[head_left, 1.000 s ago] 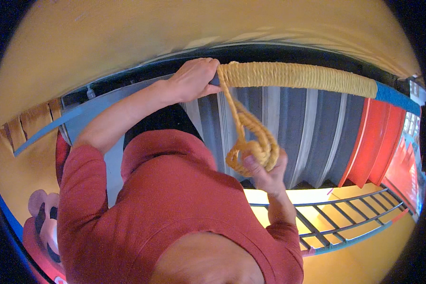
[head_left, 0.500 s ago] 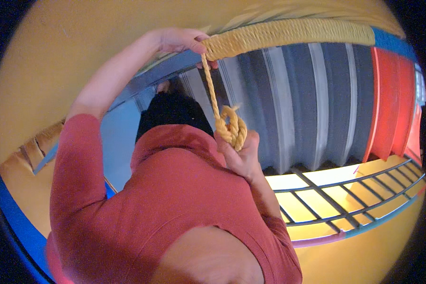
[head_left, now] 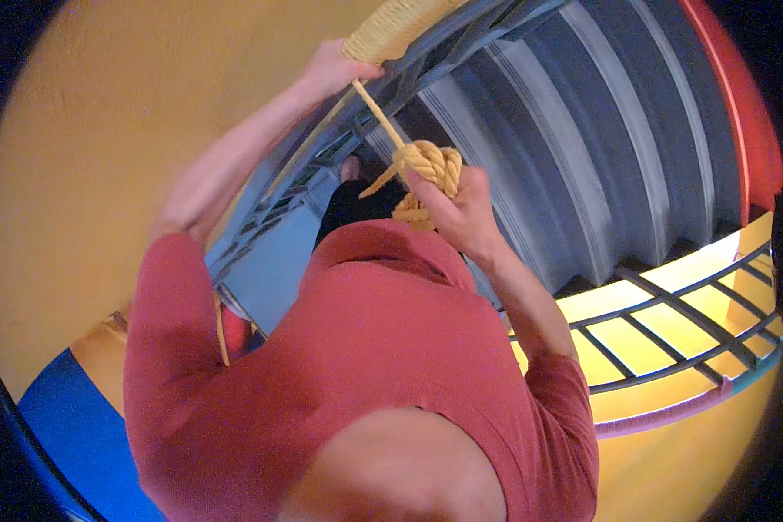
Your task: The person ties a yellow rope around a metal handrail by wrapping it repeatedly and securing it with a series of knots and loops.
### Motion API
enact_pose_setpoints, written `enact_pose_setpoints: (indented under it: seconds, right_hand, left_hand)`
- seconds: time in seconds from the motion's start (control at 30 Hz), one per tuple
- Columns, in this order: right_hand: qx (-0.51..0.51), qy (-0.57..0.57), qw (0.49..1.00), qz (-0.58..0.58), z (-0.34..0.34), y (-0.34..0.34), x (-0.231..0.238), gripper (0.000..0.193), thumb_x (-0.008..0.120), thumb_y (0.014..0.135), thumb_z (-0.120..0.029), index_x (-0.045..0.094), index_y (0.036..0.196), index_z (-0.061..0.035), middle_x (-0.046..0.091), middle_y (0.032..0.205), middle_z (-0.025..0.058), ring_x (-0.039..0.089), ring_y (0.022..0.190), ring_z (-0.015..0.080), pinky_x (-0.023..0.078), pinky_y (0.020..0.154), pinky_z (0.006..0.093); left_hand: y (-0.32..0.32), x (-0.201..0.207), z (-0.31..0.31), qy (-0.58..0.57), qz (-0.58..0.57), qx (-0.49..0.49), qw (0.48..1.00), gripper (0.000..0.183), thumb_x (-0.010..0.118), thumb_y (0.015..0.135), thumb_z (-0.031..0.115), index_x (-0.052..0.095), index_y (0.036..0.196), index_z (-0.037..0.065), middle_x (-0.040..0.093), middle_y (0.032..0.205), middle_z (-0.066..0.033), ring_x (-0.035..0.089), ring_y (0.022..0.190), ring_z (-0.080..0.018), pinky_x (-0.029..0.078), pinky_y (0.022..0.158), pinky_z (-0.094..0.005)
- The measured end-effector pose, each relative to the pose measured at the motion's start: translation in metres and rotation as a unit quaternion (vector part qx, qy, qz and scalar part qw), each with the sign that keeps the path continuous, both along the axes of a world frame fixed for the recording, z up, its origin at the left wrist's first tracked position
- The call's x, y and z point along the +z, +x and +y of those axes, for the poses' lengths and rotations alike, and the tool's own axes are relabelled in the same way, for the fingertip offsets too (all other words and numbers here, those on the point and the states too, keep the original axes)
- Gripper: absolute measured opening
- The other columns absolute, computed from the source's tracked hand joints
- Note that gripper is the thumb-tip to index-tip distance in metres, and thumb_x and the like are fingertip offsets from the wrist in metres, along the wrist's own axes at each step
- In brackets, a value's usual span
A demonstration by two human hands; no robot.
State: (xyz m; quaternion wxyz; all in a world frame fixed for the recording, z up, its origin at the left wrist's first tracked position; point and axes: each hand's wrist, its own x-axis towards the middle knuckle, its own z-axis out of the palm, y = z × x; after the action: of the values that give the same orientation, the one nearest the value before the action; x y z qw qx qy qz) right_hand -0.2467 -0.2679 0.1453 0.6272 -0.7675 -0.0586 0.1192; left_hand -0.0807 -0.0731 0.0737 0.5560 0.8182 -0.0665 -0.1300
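Observation:
Yellow rope is wound in tight turns around a handrail [head_left: 391, 33]. At the lower end of these windings my left hand [head_left: 339, 70] is closed round the rail, its far fingers hidden. From under it a single taut strand of rope [head_left: 378, 110] runs down to the right. This strand leads to a knotted bundle of the same rope [head_left: 432, 163], which my right hand [head_left: 465, 213] grips in front of my waist. A loose tail hangs from the bundle's left side, and more looped rope [head_left: 413, 211] shows beneath it.
Dark grey stairs with pale striped edges [head_left: 531, 148] fill the right side, with a red surface [head_left: 748, 113] at their far end. A dark barred railing [head_left: 652, 304] runs along the lower right. The yellow wall [head_left: 130, 113] stands to the left.
The view has turned, so the wound rail now slants steeply up to the right. My right hand has come closer to my left with the bundle, and the strand between them looks shorter.

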Motion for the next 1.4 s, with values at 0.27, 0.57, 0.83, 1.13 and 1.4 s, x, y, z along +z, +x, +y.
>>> enact_pose_setpoints:
  seconds: [0.27, 0.57, 0.83, 1.13, 1.4]
  right_hand:
    - [0.018, -0.069, 0.996, -0.048, -0.033, -0.001, -0.049, 0.018, 0.061, 0.085, -0.015, 0.063, 0.089, 0.002, 0.057, 0.068, 0.0007, 0.055, 0.056, 0.0073, 0.044, 0.05, 0.025]
    - [-0.034, -0.239, 0.961, -0.137, -0.058, 0.05, -0.097, 0.037, 0.057, 0.081, -0.044, 0.066, 0.078, -0.0088, 0.061, 0.066, 0.0145, 0.06, 0.062, 0.0338, 0.046, 0.055, 0.0413]
    - [-0.073, -0.34, 0.937, -0.035, -0.047, 0.107, -0.137, 0.054, 0.054, 0.078, -0.053, 0.064, 0.076, -0.0008, 0.063, 0.071, 0.0215, 0.061, 0.067, 0.0385, 0.048, 0.059, 0.0463]
    - [-0.207, -0.182, 0.955, 0.11, 0.025, 0.125, -0.183, 0.044, 0.06, 0.08, -0.045, 0.066, 0.091, -0.0033, 0.066, 0.084, 0.0184, 0.063, 0.084, 0.0343, 0.048, 0.071, 0.0384]
    - [-0.325, 0.124, 0.922, 0.169, 0.096, 0.127, -0.195, 0.036, 0.064, 0.081, -0.032, 0.063, 0.086, 0.0035, 0.065, 0.083, 0.0199, 0.064, 0.078, 0.0335, 0.048, 0.067, 0.0402]
  left_hand:
    - [-0.012, 0.009, 0.042, -0.09, 0.062, -0.109, 0.988, 0.039, 0.062, 0.085, 0.029, 0.057, 0.113, 0.002, 0.062, 0.1, -0.0013, 0.055, 0.087, -0.0091, 0.045, 0.078, -0.0249]
    - [-0.021, 0.0, 0.04, 0.002, 0.052, -0.047, 0.998, 0.038, 0.066, 0.083, 0.029, 0.058, 0.109, 0.002, 0.062, 0.093, -0.0004, 0.054, 0.082, -0.0073, 0.045, 0.075, -0.0243]
    - [-0.032, 0.003, 0.01, 0.193, -0.173, 0.022, 0.966, 0.043, 0.071, 0.078, 0.031, 0.056, 0.104, 0.0, 0.065, 0.09, -0.0121, 0.06, 0.081, -0.0176, 0.047, 0.073, -0.0303]
    - [-0.03, -0.013, -0.002, 0.236, -0.203, 0.077, 0.947, 0.045, 0.076, 0.072, 0.03, 0.057, 0.098, -0.001, 0.065, 0.08, -0.0147, 0.063, 0.072, -0.02, 0.049, 0.064, -0.033]
    - [-0.026, -0.016, 0.01, 0.264, -0.229, 0.046, 0.936, 0.042, 0.075, 0.073, 0.03, 0.055, 0.095, 0.0, 0.065, 0.08, -0.0163, 0.064, 0.07, -0.0261, 0.049, 0.062, -0.0359]
